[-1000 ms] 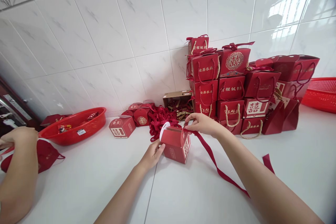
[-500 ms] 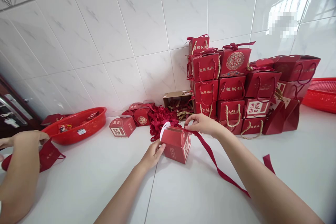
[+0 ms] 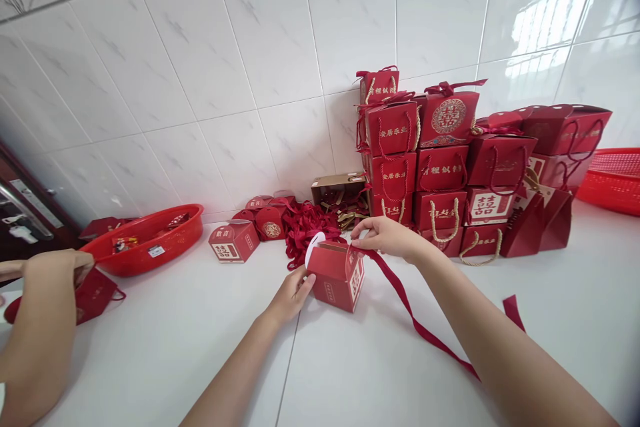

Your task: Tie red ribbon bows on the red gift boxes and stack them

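A small red gift box with a white-and-red character panel stands on the white table in front of me. Its top flaps are raised, and one rounded flap shows its white inside. My left hand grips the box's left side, thumb on the front face. At the box's upper right edge, my right hand pinches a dark red ribbon. From there the ribbon trails down to the right across the table and passes under my right forearm. The fingertips partly hide where ribbon and box meet.
Stacked red gift boxes stand against the tiled wall. Behind my box lie a ribbon pile and an open carton. A closed box and a red basin are leftward. Another person's arm handles a red box at far left.
My hands, the box and the ribbon are almost unmoved. At far left, the other person's arm and red box have shifted slightly.
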A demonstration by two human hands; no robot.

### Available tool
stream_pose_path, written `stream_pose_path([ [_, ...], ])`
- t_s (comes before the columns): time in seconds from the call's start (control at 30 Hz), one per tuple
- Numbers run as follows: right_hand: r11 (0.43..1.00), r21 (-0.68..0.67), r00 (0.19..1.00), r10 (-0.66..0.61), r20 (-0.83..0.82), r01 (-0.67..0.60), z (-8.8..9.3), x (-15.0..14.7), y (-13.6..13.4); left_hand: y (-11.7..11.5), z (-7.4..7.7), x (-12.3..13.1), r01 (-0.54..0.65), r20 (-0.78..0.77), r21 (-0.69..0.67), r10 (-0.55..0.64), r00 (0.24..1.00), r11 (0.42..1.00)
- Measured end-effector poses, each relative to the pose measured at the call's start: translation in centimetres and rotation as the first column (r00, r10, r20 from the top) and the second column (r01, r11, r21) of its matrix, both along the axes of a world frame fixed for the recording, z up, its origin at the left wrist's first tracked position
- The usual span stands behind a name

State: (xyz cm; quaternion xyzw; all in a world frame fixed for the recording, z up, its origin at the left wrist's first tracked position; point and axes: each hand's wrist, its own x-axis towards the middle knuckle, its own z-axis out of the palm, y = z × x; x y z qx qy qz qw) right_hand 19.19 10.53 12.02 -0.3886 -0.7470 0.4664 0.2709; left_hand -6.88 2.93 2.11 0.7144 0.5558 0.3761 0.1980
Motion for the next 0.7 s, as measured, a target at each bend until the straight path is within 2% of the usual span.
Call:
stream_pose_path([
  [0.17, 1.0, -0.012, 1.0, 0.008, -0.027, -0.009, -0.06, 0.28, 0.14, 0.01, 0.04, 0.01, 0.005, -0.004, 0.004, -0.005, 1.0, 1.0],
  [0.7, 1.0, -0.003, 0.999, 0.024, 0.044, -0.024, 0.11, -0.1, -0.23, 0.01, -0.03, -0.03, 0.003, -0.006, 0.003, -0.003, 1.0, 1.0],
])
